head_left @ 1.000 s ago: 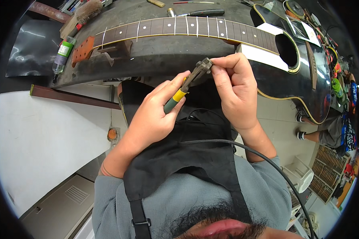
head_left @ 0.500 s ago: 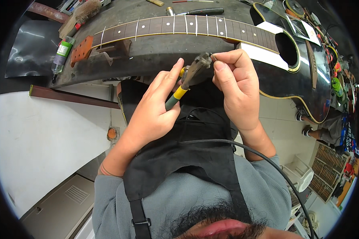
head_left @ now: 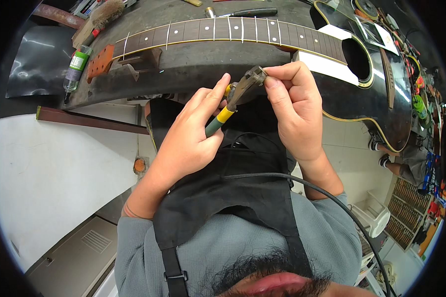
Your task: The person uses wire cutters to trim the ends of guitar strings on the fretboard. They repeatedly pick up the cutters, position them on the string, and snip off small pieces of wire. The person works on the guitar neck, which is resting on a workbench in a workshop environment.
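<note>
My left hand point(head_left: 191, 133) is closed round green-and-yellow-handled pliers point(head_left: 243, 90), with the index finger stretched along them. The metal jaws tilt up and right, close to my right fingertips. My right hand point(head_left: 298, 111) pinches a thin piece of wire between thumb and index finger at the jaws; the fingers hide most of it. Just beyond both hands lies an acoustic guitar, its dark fretboard point(head_left: 193, 32) running left to right. Bright frets cross some of the slots. An orange-brown headstock point(head_left: 100, 63) is at the left, the black body point(head_left: 381, 106) at the right.
A neck rest point(head_left: 146, 59) stands under the neck on the dark bench point(head_left: 188, 64). A green-labelled bottle point(head_left: 77, 69), a brush point(head_left: 106, 15) and a hammer point(head_left: 248, 12) lie around it. White sheets point(head_left: 327, 68) flank the fretboard. A black cable point(head_left: 327, 193) crosses my apron. Another person's legs point(head_left: 399, 166) show at right.
The plier jaws have turned slightly and come up against my right fingertips, and less of the wire shows. Both hands stay in nearly the same place.
</note>
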{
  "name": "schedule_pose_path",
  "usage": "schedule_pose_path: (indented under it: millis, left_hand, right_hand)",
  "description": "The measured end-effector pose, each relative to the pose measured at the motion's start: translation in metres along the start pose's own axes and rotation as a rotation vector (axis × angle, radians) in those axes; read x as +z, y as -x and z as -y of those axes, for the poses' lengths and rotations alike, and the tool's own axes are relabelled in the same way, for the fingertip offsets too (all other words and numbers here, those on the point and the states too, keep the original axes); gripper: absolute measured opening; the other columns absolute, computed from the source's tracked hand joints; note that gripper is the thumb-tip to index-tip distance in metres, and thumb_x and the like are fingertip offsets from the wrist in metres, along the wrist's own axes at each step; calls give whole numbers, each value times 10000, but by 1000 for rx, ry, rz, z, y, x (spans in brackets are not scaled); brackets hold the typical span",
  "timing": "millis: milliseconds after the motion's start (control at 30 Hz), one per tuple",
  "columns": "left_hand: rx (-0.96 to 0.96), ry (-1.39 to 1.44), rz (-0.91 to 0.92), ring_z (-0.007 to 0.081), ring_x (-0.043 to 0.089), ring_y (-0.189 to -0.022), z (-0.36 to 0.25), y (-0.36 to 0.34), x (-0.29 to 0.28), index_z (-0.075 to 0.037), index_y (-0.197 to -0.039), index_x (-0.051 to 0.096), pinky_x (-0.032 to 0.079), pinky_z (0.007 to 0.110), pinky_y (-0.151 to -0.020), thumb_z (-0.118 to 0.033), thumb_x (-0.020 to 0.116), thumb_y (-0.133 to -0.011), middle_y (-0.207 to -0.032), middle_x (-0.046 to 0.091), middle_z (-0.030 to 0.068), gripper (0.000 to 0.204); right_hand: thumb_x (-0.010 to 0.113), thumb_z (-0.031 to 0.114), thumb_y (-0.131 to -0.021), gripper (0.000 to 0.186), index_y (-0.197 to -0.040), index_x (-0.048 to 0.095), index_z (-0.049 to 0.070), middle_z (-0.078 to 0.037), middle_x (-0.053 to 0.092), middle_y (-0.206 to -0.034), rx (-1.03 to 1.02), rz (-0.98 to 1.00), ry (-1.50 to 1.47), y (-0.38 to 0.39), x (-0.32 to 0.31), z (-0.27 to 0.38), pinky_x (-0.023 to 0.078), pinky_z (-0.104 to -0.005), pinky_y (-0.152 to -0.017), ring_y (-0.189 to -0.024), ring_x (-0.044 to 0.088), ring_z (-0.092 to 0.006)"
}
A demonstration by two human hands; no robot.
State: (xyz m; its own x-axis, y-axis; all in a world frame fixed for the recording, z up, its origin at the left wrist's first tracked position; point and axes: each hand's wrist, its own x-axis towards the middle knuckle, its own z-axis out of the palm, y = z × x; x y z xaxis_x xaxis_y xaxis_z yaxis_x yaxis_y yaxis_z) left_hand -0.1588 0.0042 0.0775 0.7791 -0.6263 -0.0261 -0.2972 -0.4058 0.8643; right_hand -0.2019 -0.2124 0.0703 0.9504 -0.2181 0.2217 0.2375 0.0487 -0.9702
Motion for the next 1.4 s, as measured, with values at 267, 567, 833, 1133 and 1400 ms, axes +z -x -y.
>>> schedule_pose_path:
  millis: [267,567,833,1133,1400]
  left_hand:
    - [13,-44,-37,236,643,-1064,-1,1,1,-76,-1673,495,488,330,-1059,47,635,-1010,-1154,658,126,689]
    - [5,135,-112,156,624,-1063,8,1,2,-33,-1607,561,490,299,-1021,-38,642,-1078,-1136,696,52,535]
    - [15,102,-39,195,619,-1096,3,0,2,-61,-1712,426,500,319,-1072,95,549,-967,-1265,610,110,771]
    - [7,-21,-2,230,662,-1219,-1,0,1,-83,-1724,415,513,351,-1102,171,528,-886,-1342,615,137,882]
    - [26,-66,7,255,667,-1239,-2,1,0,-86,-1726,410,503,365,-1120,165,529,-864,-1366,615,152,905]
  right_hand:
    - [603,3,-1124,85,-1202,629,-17,19,624,-904,-24,0,84,0,0,-3,422,-209,-663,-767,514,-14]
    - [614,49,-1138,122,-1236,615,-23,-3,644,-1036,48,-37,-90,3,0,-9,448,-208,-742,-871,535,-17]
    - [612,96,-1151,164,-1262,611,-24,-11,654,-1080,83,11,-203,2,-5,-5,452,-194,-784,-905,540,-19]
    - [610,86,-1149,157,-1249,621,-34,-37,675,-1120,89,-2,-141,3,-2,1,497,-220,-874,-981,595,-48]
    - [597,51,-1147,129,-1239,618,-36,-47,682,-1121,52,3,-115,4,-2,1,505,-226,-882,-989,605,-53]
